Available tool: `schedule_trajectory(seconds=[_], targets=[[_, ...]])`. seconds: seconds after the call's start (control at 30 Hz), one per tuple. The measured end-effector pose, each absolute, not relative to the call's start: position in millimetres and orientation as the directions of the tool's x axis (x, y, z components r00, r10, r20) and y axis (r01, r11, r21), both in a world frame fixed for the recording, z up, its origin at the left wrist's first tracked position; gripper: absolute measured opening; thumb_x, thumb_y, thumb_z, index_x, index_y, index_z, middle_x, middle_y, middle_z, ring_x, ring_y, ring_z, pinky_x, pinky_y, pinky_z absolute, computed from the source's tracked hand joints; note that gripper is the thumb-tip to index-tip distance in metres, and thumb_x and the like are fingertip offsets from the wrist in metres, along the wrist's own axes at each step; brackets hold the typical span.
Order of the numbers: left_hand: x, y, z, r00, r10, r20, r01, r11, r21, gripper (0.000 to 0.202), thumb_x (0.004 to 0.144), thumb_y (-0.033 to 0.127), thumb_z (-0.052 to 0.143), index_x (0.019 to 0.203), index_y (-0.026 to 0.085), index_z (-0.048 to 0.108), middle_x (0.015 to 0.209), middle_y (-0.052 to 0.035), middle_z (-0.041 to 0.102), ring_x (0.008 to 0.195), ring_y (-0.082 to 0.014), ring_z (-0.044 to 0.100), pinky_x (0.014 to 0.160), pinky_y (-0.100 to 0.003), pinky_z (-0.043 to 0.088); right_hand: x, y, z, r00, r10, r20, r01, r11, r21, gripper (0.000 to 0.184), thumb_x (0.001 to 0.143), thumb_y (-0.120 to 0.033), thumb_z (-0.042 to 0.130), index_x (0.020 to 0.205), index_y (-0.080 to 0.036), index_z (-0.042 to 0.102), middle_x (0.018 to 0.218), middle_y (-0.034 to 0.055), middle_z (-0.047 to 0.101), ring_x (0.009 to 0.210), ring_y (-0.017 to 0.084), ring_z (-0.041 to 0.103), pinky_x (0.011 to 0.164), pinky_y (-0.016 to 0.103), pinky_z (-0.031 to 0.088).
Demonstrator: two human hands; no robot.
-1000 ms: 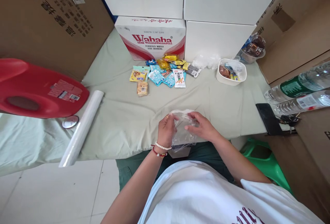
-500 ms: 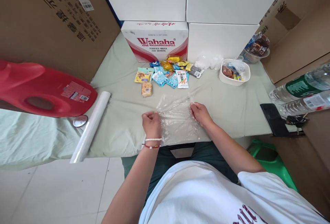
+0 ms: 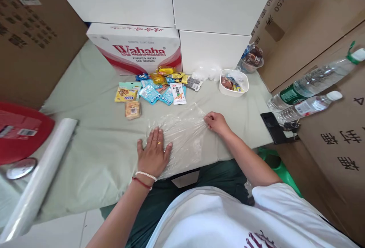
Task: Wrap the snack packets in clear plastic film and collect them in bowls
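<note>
a clear plastic sheet [image 3: 184, 134] lies flat on the green-covered desk [image 3: 94, 137], near its front edge. the left hand [image 3: 154, 155] presses on its left part, palm flat and fingers spread. the right hand [image 3: 216, 121] pinches its right edge. snack packets [image 3: 155, 90] lie just beyond, with a white bowl [image 3: 234, 87] to their right.

1. One crinkled sheet of clear plastic film [image 3: 182, 134]
2. One long roll of clear plastic film [image 3: 38, 179]
3. Two clear plastic water bottles [image 3: 313, 82]
4. Three plain white boxes [image 3: 213, 50]
5. One red-and-white printed carton [image 3: 137, 50]
6. About a dozen colourful snack packets [image 3: 149, 94], overlapping
</note>
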State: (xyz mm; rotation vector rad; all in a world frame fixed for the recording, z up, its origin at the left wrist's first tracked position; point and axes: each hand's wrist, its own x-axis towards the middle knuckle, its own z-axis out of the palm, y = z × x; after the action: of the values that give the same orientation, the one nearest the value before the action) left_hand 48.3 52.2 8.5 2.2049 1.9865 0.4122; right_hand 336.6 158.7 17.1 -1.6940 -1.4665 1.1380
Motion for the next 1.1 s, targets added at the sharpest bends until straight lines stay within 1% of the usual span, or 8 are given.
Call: schedule_trajectory(seconds=[0.17, 0.3, 0.4, 0.53, 0.77, 0.87, 1.0, 1.1], targets=[[51, 50, 11, 0.056, 0.991, 0.118, 0.964, -0.085, 0.25, 0.071, 0.103, 0.05, 0.028, 0.163, 0.012, 0.032, 0.168, -0.0212, 0.033, 0.157, -0.0359, 0.029, 0.124, -0.072, 0.003, 418, 207, 51, 0.266, 0.954, 0.134, 0.693, -0.093, -0.715, 0.021, 0.088, -0.034, 0.054, 0.092, -0.02, 0.069, 0.082, 0.0057, 0.069, 0.077, 0.021, 0.064, 0.079, 0.035, 0.051], [53, 52, 10, 0.057, 0.993, 0.104, 0.967, -0.081, 0.242, 0.071, 0.102, 0.05, 0.028, 0.163, 0.014, 0.032, 0.168, -0.0207, 0.034, 0.157, -0.0363, 0.031, 0.123, -0.073, 0.003, 463, 272, 89, 0.31, 0.849, 0.428, 0.894, -0.107, -0.436, 0.046, 0.086, -0.038, 0.065, 0.127, -0.018, 0.066, 0.127, 0.0171, 0.063, 0.104, 0.03, 0.064, 0.094, 0.045, 0.051], [51, 52, 9, 0.057, 0.993, 0.103, 0.966, -0.081, 0.247, 0.071, 0.103, 0.051, 0.025, 0.163, 0.014, 0.032, 0.168, -0.0203, 0.034, 0.156, -0.0364, 0.031, 0.124, -0.073, 0.003, 481, 317, 100, 0.223, 0.917, 0.33, 0.951, -0.131, -0.28, 0.07, 0.078, -0.037, 0.078, 0.143, -0.017, 0.059, 0.137, 0.0212, 0.057, 0.11, 0.034, 0.063, 0.095, 0.048, 0.05], [50, 52, 8, 0.053, 0.992, 0.117, 0.961, -0.083, 0.262, 0.072, 0.102, 0.052, 0.025, 0.164, 0.014, 0.031, 0.168, -0.0196, 0.035, 0.156, -0.0364, 0.032, 0.124, -0.071, 0.003, 492, 347, 110, 0.118, 0.984, 0.131, 0.979, -0.093, -0.182, 0.034, 0.085, -0.029, 0.071, 0.116, -0.014, 0.075, 0.113, 0.0178, 0.07, 0.106, 0.032, 0.063, 0.095, 0.048, 0.051], [49, 53, 8, 0.06, 0.99, 0.125, 0.966, -0.089, 0.243, 0.072, 0.103, 0.052, 0.028, 0.163, 0.012, 0.033, 0.167, -0.0195, 0.036, 0.155, -0.0368, 0.034, 0.125, -0.069, 0.003, 440, 371, 130, -0.053, 0.875, 0.481, 0.975, 0.148, -0.163, 0.037, 0.1, -0.019, 0.045, 0.122, -0.017, 0.075, 0.114, 0.0137, 0.07, 0.115, 0.03, 0.054, 0.104, 0.046, 0.044], [50, 53, 9, 0.064, 0.992, 0.112, 0.97, -0.089, 0.227, 0.072, 0.103, 0.052, 0.029, 0.162, 0.011, 0.035, 0.166, -0.0193, 0.037, 0.155, -0.0367, 0.035, 0.126, -0.068, 0.003, 403, 393, 108, -0.168, 0.896, 0.412, 0.948, 0.262, -0.182, 0.038, 0.103, -0.019, 0.041, 0.126, -0.013, 0.071, 0.117, 0.0137, 0.069, 0.121, 0.028, 0.048, 0.109, 0.045, 0.04], [51, 52, 12, 0.052, 0.996, 0.073, 0.975, -0.066, 0.213, 0.07, 0.103, 0.052, 0.03, 0.162, 0.014, 0.035, 0.167, -0.0185, 0.036, 0.156, -0.0344, 0.034, 0.126, -0.067, 0.004, 379, 409, 80, -0.294, 0.949, 0.111, 0.939, 0.308, -0.152, 0.046, 0.097, -0.029, 0.058, 0.136, -0.005, 0.063, 0.129, 0.0216, 0.065, 0.129, 0.033, 0.047, 0.112, 0.053, 0.038], [52, 51, 14, 0.052, 0.997, 0.05, 0.977, -0.061, 0.204, 0.071, 0.104, 0.052, 0.031, 0.163, 0.014, 0.032, 0.169, -0.0177, 0.032, 0.158, -0.0328, 0.03, 0.127, -0.067, 0.004, 371, 390, 87, -0.214, 0.953, 0.216, 0.962, 0.244, -0.123, 0.061, 0.098, -0.033, 0.057, 0.152, -0.008, 0.048, 0.15, 0.0269, 0.05, 0.139, 0.043, 0.041, 0.112, 0.065, 0.035]])
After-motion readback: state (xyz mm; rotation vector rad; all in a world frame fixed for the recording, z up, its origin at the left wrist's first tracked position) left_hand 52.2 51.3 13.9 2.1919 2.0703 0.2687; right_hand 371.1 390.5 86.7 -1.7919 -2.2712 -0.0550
